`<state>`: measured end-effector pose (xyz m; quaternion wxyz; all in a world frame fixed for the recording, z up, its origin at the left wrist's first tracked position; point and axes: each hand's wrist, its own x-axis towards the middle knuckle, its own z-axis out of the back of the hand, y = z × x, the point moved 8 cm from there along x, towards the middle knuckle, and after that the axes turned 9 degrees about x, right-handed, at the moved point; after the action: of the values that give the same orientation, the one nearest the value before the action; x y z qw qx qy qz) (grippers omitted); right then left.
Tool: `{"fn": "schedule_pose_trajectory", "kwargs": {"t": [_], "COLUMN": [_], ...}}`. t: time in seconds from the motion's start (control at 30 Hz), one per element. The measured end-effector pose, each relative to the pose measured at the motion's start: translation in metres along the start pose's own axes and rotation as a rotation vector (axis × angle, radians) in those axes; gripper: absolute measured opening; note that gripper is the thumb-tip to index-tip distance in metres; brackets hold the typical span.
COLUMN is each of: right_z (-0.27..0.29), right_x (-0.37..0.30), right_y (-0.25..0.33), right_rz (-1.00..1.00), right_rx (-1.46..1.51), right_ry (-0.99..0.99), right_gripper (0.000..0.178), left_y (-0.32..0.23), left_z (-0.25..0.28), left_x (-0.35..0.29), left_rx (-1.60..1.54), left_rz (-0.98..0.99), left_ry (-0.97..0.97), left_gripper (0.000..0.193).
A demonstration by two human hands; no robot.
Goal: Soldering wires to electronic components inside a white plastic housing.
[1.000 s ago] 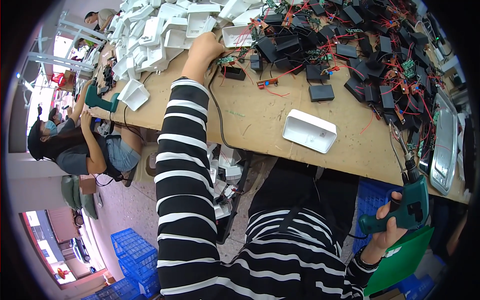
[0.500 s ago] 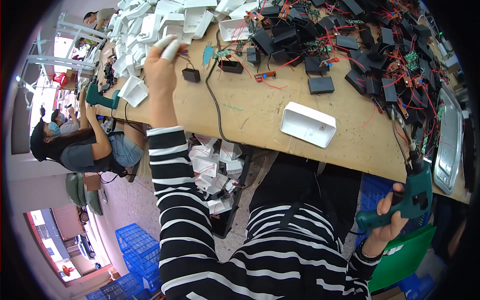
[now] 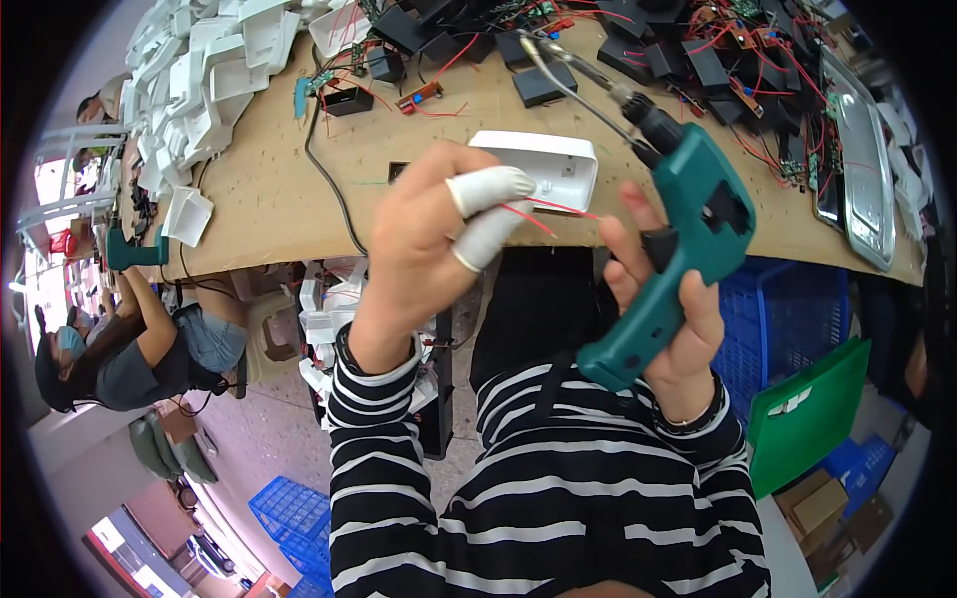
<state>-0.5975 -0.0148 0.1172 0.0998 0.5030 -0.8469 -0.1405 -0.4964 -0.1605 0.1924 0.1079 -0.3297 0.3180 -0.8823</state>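
My left hand [image 3: 439,234] is raised close to my chest, with white finger cots on two fingers, pinching a small part with thin red wires [image 3: 543,214]. My right hand [image 3: 663,309] grips a teal electric screwdriver [image 3: 678,239], its long bit pointing up-left over the table. Behind both hands a white plastic housing [image 3: 543,164] lies at the near edge of the wooden table [image 3: 269,199].
A heap of white plastic shells [image 3: 214,70] fills the table's far left. Black boxes with red wires [image 3: 638,45] cover the far middle and right. A black cable [image 3: 324,169] runs across the table. A seated person [image 3: 130,339] works at left. Blue crates [image 3: 768,319] and a green folder [image 3: 807,414] sit below right.
My left hand has pulled back from the far side of the table to my chest, now holding a wired part. My right hand has lifted the screwdriver from beside my lap up to the table edge.
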Motion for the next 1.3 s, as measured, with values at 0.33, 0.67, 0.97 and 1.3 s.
{"fn": "schedule_pose_trajectory", "kwargs": {"t": [0.33,0.67,0.97,1.3], "right_z": [0.001,0.009,0.009,0.013], "right_x": [0.008,0.013,0.006,0.005], "right_y": [-0.006,0.000,-0.007,-0.007], "right_rz": [0.044,0.029,-0.015,-0.020], "right_rx": [-0.083,-0.110,0.013,0.075], "right_ry": [-0.174,-0.155,-0.097,-0.076], "right_gripper": [0.067,0.069,0.062,0.059], "left_y": [-0.020,-0.032,-0.017,-0.025], "left_z": [-0.029,-0.016,-0.032,-0.035], "left_x": [-0.012,-0.026,-0.043,-0.042], "left_rx": [0.146,-0.082,0.103,0.270], "left_rz": [0.096,0.399,0.063,-0.208], "left_ry": [0.046,0.167,0.036,-0.110], "left_gripper": [0.023,0.015,0.019,0.019]}}
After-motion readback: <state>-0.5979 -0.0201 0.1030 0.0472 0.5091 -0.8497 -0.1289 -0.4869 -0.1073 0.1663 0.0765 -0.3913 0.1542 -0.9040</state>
